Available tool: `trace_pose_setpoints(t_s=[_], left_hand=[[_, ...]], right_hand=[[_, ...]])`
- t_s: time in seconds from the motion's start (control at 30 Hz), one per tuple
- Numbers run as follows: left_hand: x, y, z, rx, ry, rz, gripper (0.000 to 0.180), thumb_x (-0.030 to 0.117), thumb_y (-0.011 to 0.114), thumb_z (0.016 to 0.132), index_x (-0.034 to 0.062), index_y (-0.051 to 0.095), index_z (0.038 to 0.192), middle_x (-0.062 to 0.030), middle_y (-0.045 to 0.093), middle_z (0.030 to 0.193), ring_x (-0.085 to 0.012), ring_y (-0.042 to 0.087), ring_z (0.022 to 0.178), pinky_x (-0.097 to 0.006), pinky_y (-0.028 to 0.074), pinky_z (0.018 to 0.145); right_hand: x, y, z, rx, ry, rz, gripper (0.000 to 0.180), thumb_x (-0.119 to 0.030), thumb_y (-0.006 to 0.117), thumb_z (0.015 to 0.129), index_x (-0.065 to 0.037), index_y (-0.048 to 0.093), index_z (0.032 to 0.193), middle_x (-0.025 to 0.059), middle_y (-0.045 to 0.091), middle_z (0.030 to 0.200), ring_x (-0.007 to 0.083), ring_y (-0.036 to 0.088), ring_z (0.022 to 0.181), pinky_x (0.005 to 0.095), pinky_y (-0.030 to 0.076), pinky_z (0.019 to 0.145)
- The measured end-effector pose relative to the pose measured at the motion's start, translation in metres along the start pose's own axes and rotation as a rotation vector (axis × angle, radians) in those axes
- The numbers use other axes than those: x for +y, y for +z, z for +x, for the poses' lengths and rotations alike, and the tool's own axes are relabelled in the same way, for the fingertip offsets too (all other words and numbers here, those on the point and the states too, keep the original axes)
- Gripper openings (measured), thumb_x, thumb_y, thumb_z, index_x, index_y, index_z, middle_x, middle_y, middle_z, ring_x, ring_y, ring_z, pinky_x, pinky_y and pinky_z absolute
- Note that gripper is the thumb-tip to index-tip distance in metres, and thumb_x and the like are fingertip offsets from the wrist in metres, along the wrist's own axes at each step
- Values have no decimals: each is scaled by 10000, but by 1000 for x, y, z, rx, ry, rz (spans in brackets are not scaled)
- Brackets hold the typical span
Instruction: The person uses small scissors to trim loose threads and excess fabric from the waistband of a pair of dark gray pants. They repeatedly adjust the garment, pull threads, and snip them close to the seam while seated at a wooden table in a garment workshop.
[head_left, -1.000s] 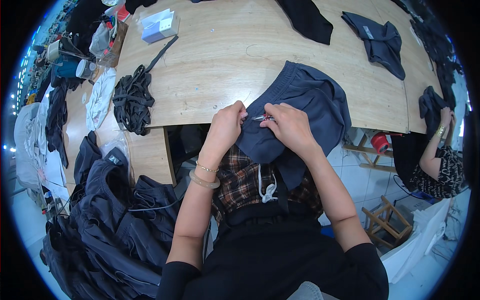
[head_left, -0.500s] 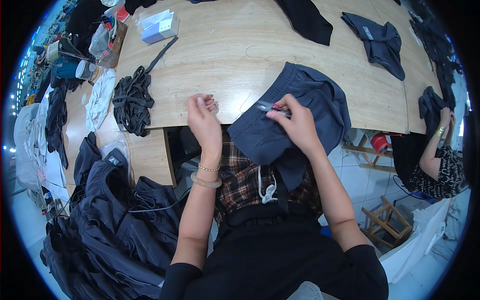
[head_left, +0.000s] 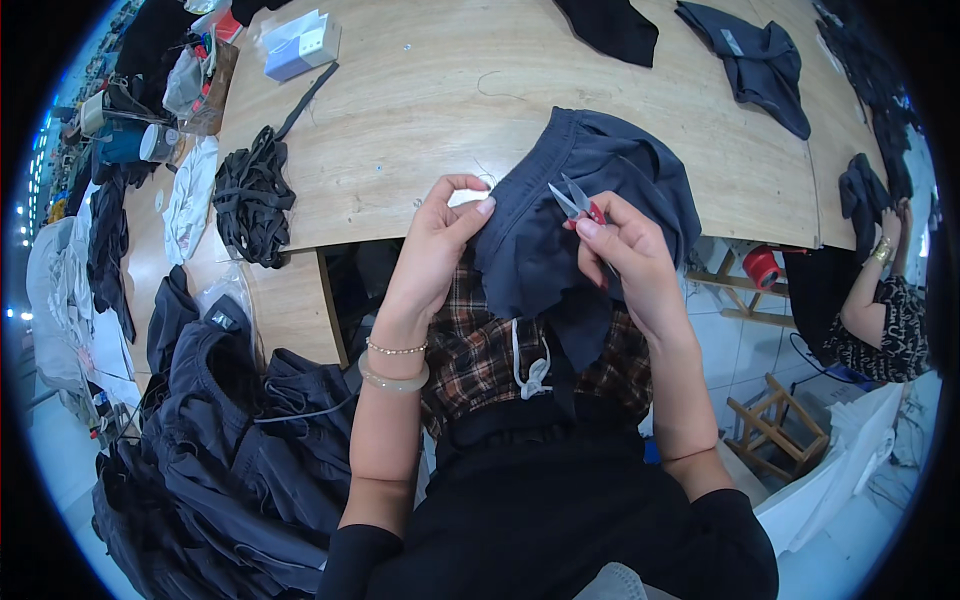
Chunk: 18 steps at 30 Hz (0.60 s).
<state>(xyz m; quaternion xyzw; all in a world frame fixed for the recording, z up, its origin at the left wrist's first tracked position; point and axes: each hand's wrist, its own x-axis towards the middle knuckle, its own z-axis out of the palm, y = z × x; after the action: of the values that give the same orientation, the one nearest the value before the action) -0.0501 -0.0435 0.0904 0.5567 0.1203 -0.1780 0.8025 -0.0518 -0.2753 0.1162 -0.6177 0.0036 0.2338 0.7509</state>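
A dark blue-grey garment (head_left: 640, 165) with a gathered elastic waistband (head_left: 530, 165) lies over the table's near edge and hangs toward my lap. My right hand (head_left: 630, 240) grips small red-handled thread snips (head_left: 575, 200) above it, their blades spread and pointing up and left. At the left end of the waistband is my left hand (head_left: 440, 230). Its thumb and forefinger are bent toward each other with a gap between the tips, next to the cloth. A fine loose thread (head_left: 482, 168) shows just above those fingertips.
On the wooden table (head_left: 400, 120) are a bundle of dark strips (head_left: 252, 200), a tissue box (head_left: 302, 48) and other dark garments (head_left: 750, 65). Dark clothes (head_left: 240, 430) are heaped at my left. Another person's arm (head_left: 868, 275) rests at the right, near a wooden stool (head_left: 775, 430).
My left hand has moved right to the waistband's edge, its fingers uncurling from a loose curl. The snips have turned from pointing left to pointing up, and their blades now show spread.
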Motion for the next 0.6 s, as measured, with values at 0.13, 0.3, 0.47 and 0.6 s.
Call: trace_pose_setpoints(t_s=[0.13,0.3,0.47,0.6], left_hand=[[19,18,-12,-48,17,-154,373,49,639,995,26,472,1327,-141,734,1029,-123,689,921,-251,539,804],[24,28,-21,-66,48,-194,438,-32,662,944,8,470,1336,-161,730,1070,-150,710,943,-262,573,829],[27,35,-26,-42,78,-188,428,-53,660,932,3,489,1320,-147,731,1061,-135,709,932,-252,572,828],[28,37,-30,-57,126,-155,446,-57,663,925,-1,493,1333,-126,732,1038,-124,706,932,-242,565,827]], right_hand=[[-20,11,-18,16,33,-4,113,-137,632,1018,-30,594,1025,-56,497,668,16,413,561,193,276,522],[-38,14,-36,21,71,-62,97,-104,643,1008,-16,603,1018,-58,527,754,1,421,633,186,294,552],[-44,21,-43,51,20,-126,113,-103,655,1001,2,619,1020,-53,578,829,-6,449,734,180,331,612],[-46,22,-45,54,48,-161,123,-105,666,991,8,619,998,-52,571,836,-2,441,754,186,337,629]])
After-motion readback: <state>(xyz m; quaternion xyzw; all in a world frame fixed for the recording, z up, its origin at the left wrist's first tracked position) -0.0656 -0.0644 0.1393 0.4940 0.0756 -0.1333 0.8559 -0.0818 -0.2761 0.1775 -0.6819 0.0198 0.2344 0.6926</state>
